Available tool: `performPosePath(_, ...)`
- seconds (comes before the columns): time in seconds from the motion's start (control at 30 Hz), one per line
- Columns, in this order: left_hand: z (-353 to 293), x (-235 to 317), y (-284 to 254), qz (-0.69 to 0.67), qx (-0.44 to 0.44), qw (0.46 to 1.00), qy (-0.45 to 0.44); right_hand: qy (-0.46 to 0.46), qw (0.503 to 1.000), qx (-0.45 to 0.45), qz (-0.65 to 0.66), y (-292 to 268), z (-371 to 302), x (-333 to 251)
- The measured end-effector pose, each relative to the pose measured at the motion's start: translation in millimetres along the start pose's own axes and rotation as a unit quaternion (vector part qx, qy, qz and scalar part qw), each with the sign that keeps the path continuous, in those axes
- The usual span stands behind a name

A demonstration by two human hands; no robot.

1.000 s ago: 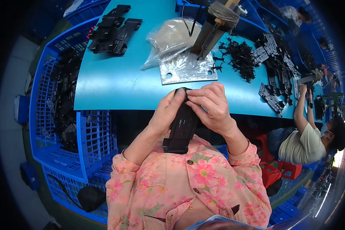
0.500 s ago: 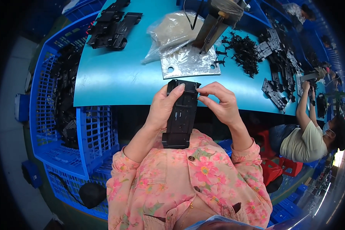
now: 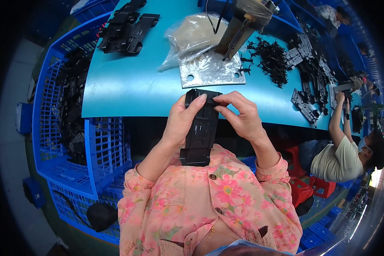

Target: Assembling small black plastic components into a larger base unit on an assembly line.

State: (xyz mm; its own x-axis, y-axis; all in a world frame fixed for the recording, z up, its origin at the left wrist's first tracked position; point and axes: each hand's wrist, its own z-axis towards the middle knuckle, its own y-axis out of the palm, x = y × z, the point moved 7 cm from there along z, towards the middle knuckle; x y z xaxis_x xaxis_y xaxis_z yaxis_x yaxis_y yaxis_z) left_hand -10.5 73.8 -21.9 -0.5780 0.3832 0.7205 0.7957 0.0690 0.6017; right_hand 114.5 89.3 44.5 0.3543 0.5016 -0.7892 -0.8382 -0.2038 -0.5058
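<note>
A long black plastic chassis-like part (image 3: 199,132) is held upright in front of my body, its lower end near my shirt. Wrapped round its upper left side is my left hand (image 3: 184,115), the thumb pressed flat on the face of the part. My right hand (image 3: 240,114) pinches at the part's upper right edge, thumb and forefinger close together. Whatever lies between those fingertips is too small or hidden to make out. Just beyond the hands, a metal plate (image 3: 209,77) with round holes carries an upright press-like fixture (image 3: 235,38).
Across the blue table (image 3: 128,94) lie black parts (image 3: 126,32), a clear plastic bag (image 3: 192,32), a pile of small black pieces (image 3: 272,62) and longer black parts (image 3: 313,79). A blue crate (image 3: 91,158) of black parts stands left. A masked co-worker (image 3: 341,158) works at right.
My right hand has shifted slightly left, its fingertips now over the upper right edge of the black part. My left hand keeps its hold almost unmoved.
</note>
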Motion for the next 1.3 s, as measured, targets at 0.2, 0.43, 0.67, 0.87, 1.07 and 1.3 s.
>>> performPosePath(0.2, -5.7, 6.5, 2.3, 0.019, 0.004, 0.999, 0.046, -0.078, 0.991, 0.089, -0.069, -2.1, -9.4, -11.8)
performPosePath(0.43, -10.0, 12.1, 4.5, 0.064, 0.007, 0.995, 0.073, -0.115, 0.987, 0.088, -0.067, -3.8, -9.5, -12.8)
performPosePath(0.67, -13.6, 17.4, 8.3, 0.091, -0.007, 0.992, 0.082, -0.127, 0.988, 0.024, -0.083, -8.0, -1.8, -20.4)
performPosePath(0.87, -11.6, 17.4, 8.6, 0.068, -0.010, 0.994, 0.079, -0.134, 0.987, 0.001, -0.095, -9.9, 5.2, -26.6)
performPosePath(1.07, -15.9, 23.0, 8.2, 0.122, -0.001, 0.988, 0.096, -0.108, 0.990, -0.046, -0.082, -10.9, 14.0, -29.6)
performPosePath(1.3, -19.3, 25.9, 10.4, 0.139, -0.006, 0.984, 0.113, -0.094, 0.988, -0.100, -0.074, -13.4, 22.1, -30.4)
